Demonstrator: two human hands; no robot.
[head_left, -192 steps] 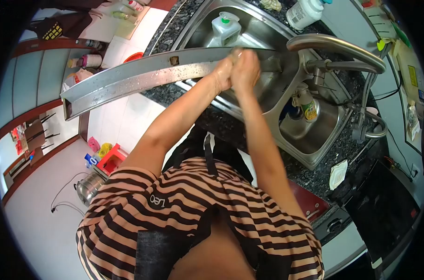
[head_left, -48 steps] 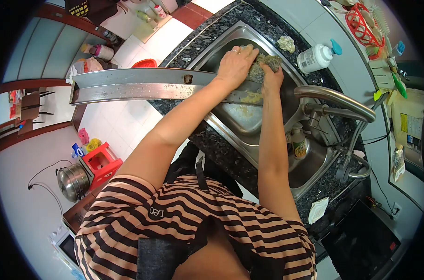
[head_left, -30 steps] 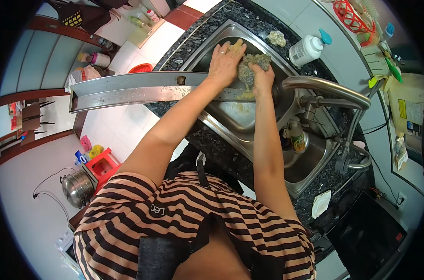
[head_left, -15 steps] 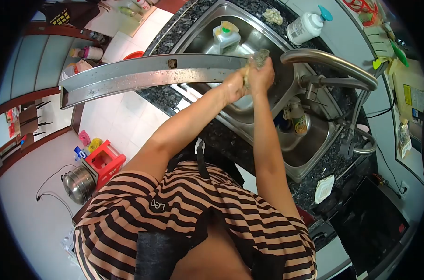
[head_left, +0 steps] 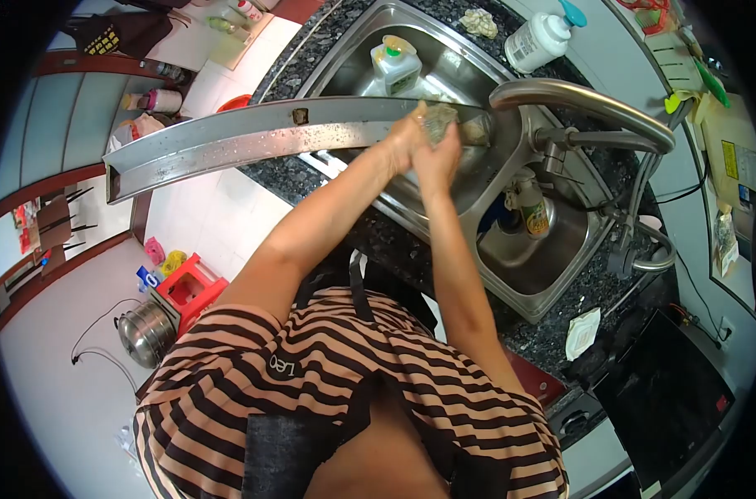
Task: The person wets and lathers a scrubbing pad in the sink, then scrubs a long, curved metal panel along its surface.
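Extending from beyond the worktop's left edge, a metal channel (head_left: 253, 143) runs rightward, its right end over the larger basin (head_left: 354, 73). Its left end overhangs the floor; droplets cover its inner face. At far upper left, a dark cloth (head_left: 111, 35) bears yellow characters too small to read. Lower down, a steel pot (head_left: 145, 335) stands beside a red stool (head_left: 178, 287). The striped shirt (head_left: 228, 366) carries the lettering "Leo" on its chest.

The left hand (head_left: 405, 140) is at the channel, fingers partly curled beside a grey mesh pad (head_left: 438, 122); whether it has hold of anything cannot be told. The right hand (head_left: 437, 162), just beside it, is curled closed around the pad, above the channel's right portion.

Behind the channel, a white container (head_left: 397, 75) with a green cap stands in the larger basin. Along the upper edge of the worktop (head_left: 282, 71), a crumpled item (head_left: 478, 23) lies near a white pump bottle (head_left: 534, 43), whose label is illegible. In the smaller basin (head_left: 511, 262), a bottle (head_left: 531, 204) shows a green-and-yellow label, likewise unreadable. Near the worktop's lower right corner lies a white packet (head_left: 582, 333). At far right, a wall unit (head_left: 719, 116) carries a yellow label.
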